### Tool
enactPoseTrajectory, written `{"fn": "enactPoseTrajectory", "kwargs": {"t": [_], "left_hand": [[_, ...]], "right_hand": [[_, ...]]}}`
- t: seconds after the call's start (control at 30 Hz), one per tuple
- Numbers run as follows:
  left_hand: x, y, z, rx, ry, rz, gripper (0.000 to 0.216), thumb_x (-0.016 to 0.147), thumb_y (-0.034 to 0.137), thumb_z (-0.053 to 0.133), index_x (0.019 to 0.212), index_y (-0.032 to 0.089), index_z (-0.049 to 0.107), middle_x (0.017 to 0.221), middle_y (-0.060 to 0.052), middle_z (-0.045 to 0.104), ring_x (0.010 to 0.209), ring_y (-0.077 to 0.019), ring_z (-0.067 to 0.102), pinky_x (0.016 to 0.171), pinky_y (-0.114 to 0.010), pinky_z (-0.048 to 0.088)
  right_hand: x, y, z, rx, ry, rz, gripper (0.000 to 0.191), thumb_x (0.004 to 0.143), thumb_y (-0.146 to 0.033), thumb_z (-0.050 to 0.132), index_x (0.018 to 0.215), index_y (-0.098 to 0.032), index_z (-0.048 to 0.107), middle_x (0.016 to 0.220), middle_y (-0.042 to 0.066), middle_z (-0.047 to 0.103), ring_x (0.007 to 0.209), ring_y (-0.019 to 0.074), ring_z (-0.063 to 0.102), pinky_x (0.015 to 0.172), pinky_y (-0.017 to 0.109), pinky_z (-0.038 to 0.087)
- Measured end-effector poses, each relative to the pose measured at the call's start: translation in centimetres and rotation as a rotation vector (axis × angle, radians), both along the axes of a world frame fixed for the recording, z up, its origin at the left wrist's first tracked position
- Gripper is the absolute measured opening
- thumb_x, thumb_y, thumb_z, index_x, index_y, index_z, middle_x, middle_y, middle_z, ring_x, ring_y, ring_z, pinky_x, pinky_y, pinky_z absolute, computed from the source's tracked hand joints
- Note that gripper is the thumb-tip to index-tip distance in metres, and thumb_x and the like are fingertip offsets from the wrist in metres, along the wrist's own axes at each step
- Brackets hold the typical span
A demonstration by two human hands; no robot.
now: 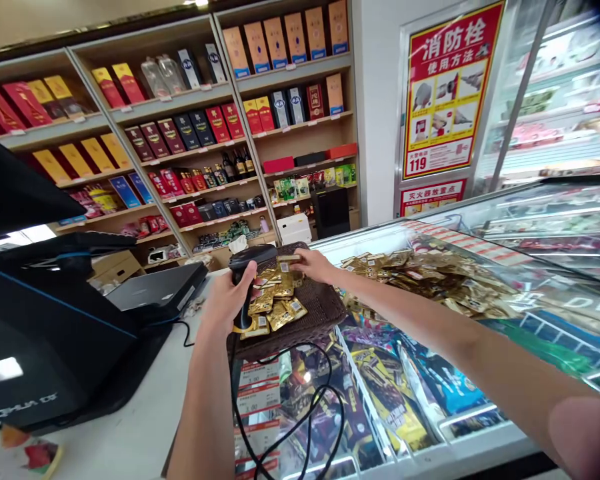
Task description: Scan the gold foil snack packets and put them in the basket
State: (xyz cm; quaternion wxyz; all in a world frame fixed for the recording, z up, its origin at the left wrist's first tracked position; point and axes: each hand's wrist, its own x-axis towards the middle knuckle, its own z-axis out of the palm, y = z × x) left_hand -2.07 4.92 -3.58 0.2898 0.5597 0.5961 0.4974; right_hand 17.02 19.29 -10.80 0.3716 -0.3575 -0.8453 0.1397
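Observation:
My left hand (229, 298) is closed round the grip of a black barcode scanner (251, 259), whose head points toward a dark woven basket (325, 312). Several gold sachets (273, 307) lie in the basket. My right hand (311, 263) reaches over the basket's far edge and pinches one gold sachet (289, 265) just in front of the scanner head. The scanner's black cable (300, 413) loops down over the freezer lid.
A large heap of gold sachets (430, 277) lies on the glass freezer lid (480, 427), with ice creams beneath. A black till terminal (45, 333) and printer (155, 290) stand on the white counter at left. Shelves of boxed bottles (190, 127) fill the back wall.

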Motion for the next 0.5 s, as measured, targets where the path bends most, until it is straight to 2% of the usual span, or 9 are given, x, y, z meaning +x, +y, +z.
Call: {"fn": "enactPoseTrajectory", "kwargs": {"t": [0.1,0.2,0.33,0.4,0.5], "left_hand": [[1.2,0.2,-0.3,0.011,-0.006,-0.018,0.054,0.069,0.062,0.062,0.092,0.014,0.061,0.087,-0.010,0.070,0.066,-0.0172,0.066,0.062,-0.026,0.052],[2.8,0.0,-0.4,0.003,0.024,-0.043,0.051,0.070,0.061,0.062,0.089,0.014,0.060,0.085,-0.009,0.070,0.065,-0.0171,0.066,0.061,-0.025,0.052],[5.1,-1.1,-0.1,-0.029,0.080,-0.114,0.053,0.066,0.062,0.065,0.087,0.014,0.062,0.086,-0.010,0.071,0.065,-0.0189,0.067,0.059,-0.026,0.053],[6.0,-1.6,0.1,-0.043,0.127,-0.154,0.054,0.065,0.062,0.065,0.087,0.013,0.063,0.087,-0.012,0.071,0.066,-0.0205,0.067,0.059,-0.027,0.053],[7.1,-2.3,0.2,-0.067,0.215,-0.187,0.053,0.067,0.063,0.063,0.084,0.012,0.065,0.083,-0.012,0.072,0.068,-0.0227,0.068,0.057,-0.027,0.052]], "right_hand": [[3.8,-3.2,0.3,-0.248,0.369,0.047,0.034,0.080,-0.050,0.058,0.087,-0.017,0.053,0.084,0.002,0.062,0.074,0.0150,0.055,0.063,0.023,0.038],[7.6,-5.6,0.9,-0.375,0.552,0.032,0.032,0.083,-0.050,0.052,0.089,-0.019,0.050,0.085,0.001,0.061,0.070,0.0129,0.054,0.059,0.022,0.038],[11.4,-6.5,1.9,-0.362,0.362,-0.157,0.025,0.084,-0.045,0.049,0.081,-0.020,0.048,0.061,-0.005,0.044,0.053,0.0101,0.040,0.049,0.021,0.027],[12.5,-6.3,2.4,-0.357,0.259,-0.208,0.024,0.084,-0.043,0.050,0.076,-0.020,0.046,0.057,-0.006,0.038,0.051,0.0095,0.035,0.047,0.021,0.023],[13.3,-5.9,2.8,-0.371,0.203,-0.238,0.022,0.085,-0.039,0.049,0.074,-0.020,0.044,0.056,-0.006,0.036,0.051,0.0094,0.035,0.048,0.021,0.023]]}}
